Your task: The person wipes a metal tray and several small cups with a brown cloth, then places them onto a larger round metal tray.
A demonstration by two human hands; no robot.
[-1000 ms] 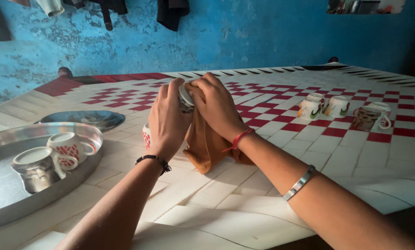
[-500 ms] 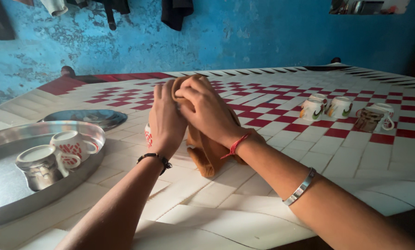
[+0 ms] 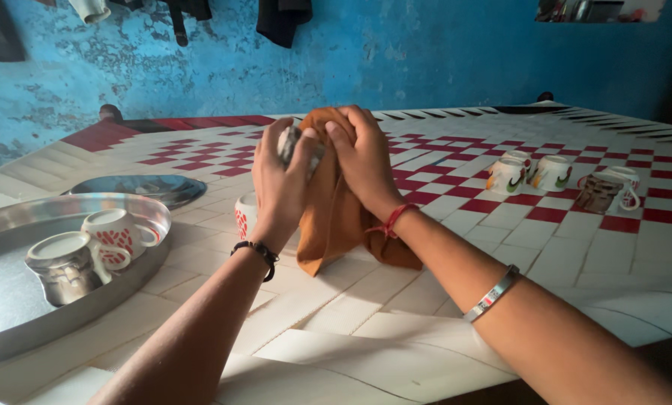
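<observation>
Orange-brown soft cloth (image 3: 328, 202) wiped over small cup (image 3: 291, 142).
Cup, judged fragile and slippery, is gripped bodily by left hand (image 3: 279, 187); cloth is pinched by right hand (image 3: 362, 161).

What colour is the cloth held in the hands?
The cloth is plain orange-brown, seen in the head view.

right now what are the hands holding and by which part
The left hand grips a cup around its body; how the fingers sit is blurred. The right hand presses an orange cloth against it, holding the cloth's upper end.
</observation>
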